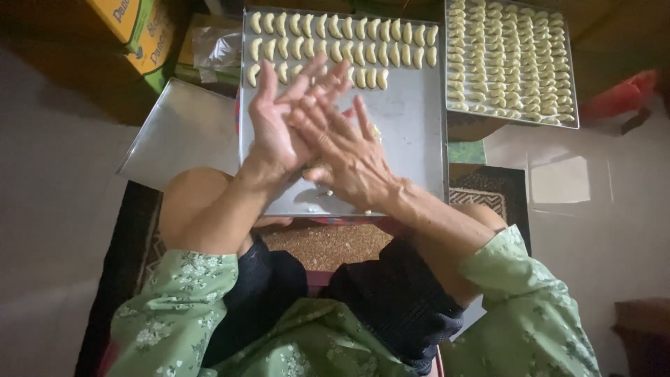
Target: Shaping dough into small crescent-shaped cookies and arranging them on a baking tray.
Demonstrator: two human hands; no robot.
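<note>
A square metal tray [412,132] lies on the floor in front of the person's knees, and its far part carries three rows of pale crescent-shaped dough pieces [342,38]: two full rows along the far rim and a third that stops partway across. The near half and the right side of this tray are bare metal, with a few crumbs by the near edge. A second tray [513,119] sits beyond it to the right, touching or just beside its corner, and is packed almost edge to edge with many columns of small crescents [509,59]. An empty flat tray [178,129] lies tilted at the left, its right edge tucked by the main tray. Yellow cardboard boxes [132,31] stand at the far left corner. The left hand [279,119] and the right hand [345,150] are pressed together palm to palm above the middle of the main tray, well clear of the rims. The left fingers [307,80] are spread and straight, pointing away; the right fingers [321,115] lie stretched across the left palm. A sliver of pale dough [315,167] shows between the heels of the palms; how much is held there cannot be told.
</note>
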